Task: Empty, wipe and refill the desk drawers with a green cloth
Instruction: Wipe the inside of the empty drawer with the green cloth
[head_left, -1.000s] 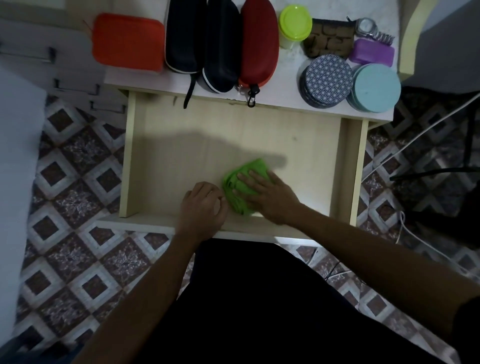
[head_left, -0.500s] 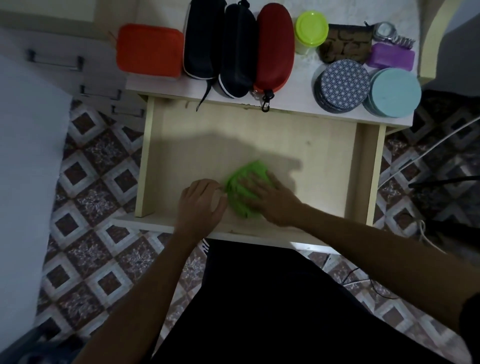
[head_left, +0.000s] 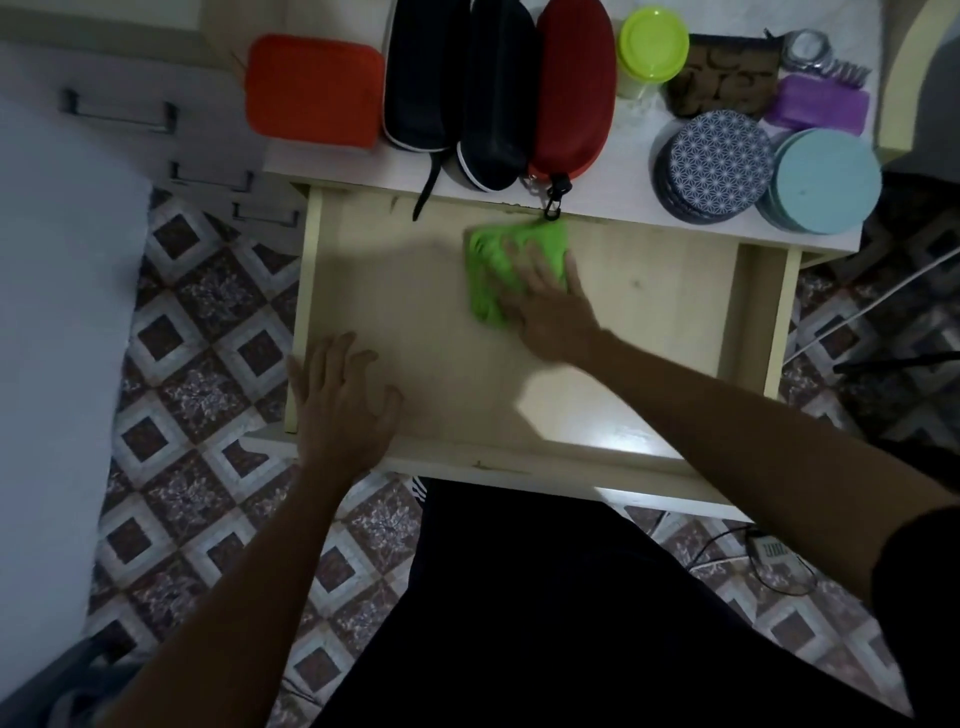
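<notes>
- An orange case (head_left: 314, 91) lies at the left end of the desk top (head_left: 613, 179).
- The left hand (head_left: 340, 402) rests flat at the drawer's front left corner, fingers spread wide and holding nothing.
- The drawer (head_left: 415, 291) is pulled out below the desk top, its pale wooden floor bare apart from the cloth.
- Two black zip cases (head_left: 460, 78) and a red zip case (head_left: 571, 85) sit side by side above it.
- The green cloth (head_left: 493, 262) lies bunched at the back of the drawer, near the middle.
- The right hand (head_left: 550, 306) presses on the cloth, fingers straight and slightly spread.
- Further right stand a lime-lidded jar (head_left: 653, 44), a patterned round tin (head_left: 719, 156) and a pale blue round tin (head_left: 826, 179).
</notes>
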